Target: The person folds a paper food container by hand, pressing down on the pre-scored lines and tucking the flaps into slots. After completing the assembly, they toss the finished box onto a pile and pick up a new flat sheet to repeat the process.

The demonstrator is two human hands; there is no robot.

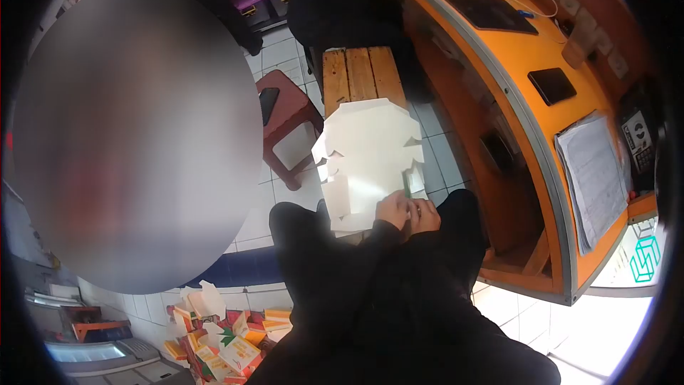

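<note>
A white card carton [370, 150], partly folded, is lying on the wooden bench [358, 75] between the person's knees, probably because the flat planks are giving it steady backing. The left hand [391, 209] and the right hand [425, 217] are meeting at its near right corner, fingers seemingly clamping the card there (the fingertips themselves are hiding), perhaps to keep the side panel upright. Printed boxes [235, 349] are lying heaped at near left, while a red stool [291, 103] is standing left of the bench.
</note>
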